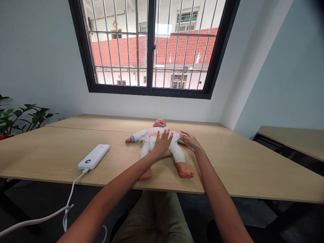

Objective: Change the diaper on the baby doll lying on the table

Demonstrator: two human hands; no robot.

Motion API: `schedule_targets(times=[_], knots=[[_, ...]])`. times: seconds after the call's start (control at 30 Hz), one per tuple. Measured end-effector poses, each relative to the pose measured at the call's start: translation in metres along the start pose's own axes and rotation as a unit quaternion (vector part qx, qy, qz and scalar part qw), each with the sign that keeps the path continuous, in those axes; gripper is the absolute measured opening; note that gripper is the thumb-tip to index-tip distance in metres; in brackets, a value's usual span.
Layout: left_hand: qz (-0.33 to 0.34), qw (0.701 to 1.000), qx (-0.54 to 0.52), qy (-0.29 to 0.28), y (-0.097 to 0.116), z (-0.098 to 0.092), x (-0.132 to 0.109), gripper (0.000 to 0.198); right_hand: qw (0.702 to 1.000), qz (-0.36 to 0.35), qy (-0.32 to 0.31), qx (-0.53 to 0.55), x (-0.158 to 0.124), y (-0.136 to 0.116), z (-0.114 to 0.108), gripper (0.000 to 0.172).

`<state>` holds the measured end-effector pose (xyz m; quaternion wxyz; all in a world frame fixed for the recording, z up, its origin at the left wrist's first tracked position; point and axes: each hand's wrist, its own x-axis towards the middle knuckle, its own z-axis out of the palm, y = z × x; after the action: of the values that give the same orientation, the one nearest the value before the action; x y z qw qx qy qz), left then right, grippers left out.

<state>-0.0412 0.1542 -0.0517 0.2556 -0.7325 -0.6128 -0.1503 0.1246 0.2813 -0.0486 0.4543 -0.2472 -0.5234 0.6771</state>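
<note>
Neither hand grasps anything: both are open, with no clenched fingers. The left hand (pixel 162 143) lies palm down with its fingers spread across the front of the doll (pixel 157 133), over the upper part of the diaper (pixel 153 139). The right hand (pixel 190 141) is open and turned inward at the doll's side, its fingertips at or just beside the diaper's right edge; the exact contact is hard to tell.

The doll lies on its back in the middle of the table (pixel 227 165), head to the far side and bare feet toward the near edge. Its arms spread out to the sides and its legs lie slightly apart. It wears a white long-sleeved suit with a blue cuff on the wrist at the left of the scene. The diaper is white with a pale pink and yellow band, and it sits crumpled around the hips.

Both arms reach forward from the near side, the left crossing in at a long slant and the right coming up more steeply. Left of the doll, well clear of both hands, a white power bank (pixel 93 157) lies at an angle, its cable (pixel 71 192) running off the near edge. Beyond the table's far end are a barred window (pixel 152 47) and, at the left, a leafy plant (pixel 22 118).
</note>
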Motion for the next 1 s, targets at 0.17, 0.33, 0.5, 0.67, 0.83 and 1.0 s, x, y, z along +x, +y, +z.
schedule_targets(times=[0.17,0.33,0.5,0.67,0.83,1.0], knots=[[-0.075,0.995,-0.007,-0.061,-0.002,0.002,-0.002,0.096,1.0,-0.016,-0.001,-0.012,0.002,0.003,-0.002,0.035],[-0.001,0.998,-0.021,-0.065,-0.005,0.003,-0.004,0.087,0.999,-0.004,0.0,-0.034,0.0,0.0,0.006,0.035],[0.06,0.996,-0.029,-0.06,-0.006,0.003,-0.003,0.073,0.998,-0.015,0.007,-0.055,-0.001,-0.001,0.01,0.037],[0.02,0.997,-0.033,-0.069,-0.002,0.011,0.001,0.069,0.997,-0.026,-0.015,-0.074,0.0,0.005,0.014,0.049],[0.018,0.997,-0.032,-0.065,-0.002,0.014,0.0,0.069,0.986,-0.082,-0.002,-0.148,0.004,0.013,0.021,0.053],[0.09,0.994,-0.042,-0.049,-0.008,0.009,-0.004,0.068,0.977,-0.118,0.056,-0.166,0.008,0.015,0.019,0.053]])
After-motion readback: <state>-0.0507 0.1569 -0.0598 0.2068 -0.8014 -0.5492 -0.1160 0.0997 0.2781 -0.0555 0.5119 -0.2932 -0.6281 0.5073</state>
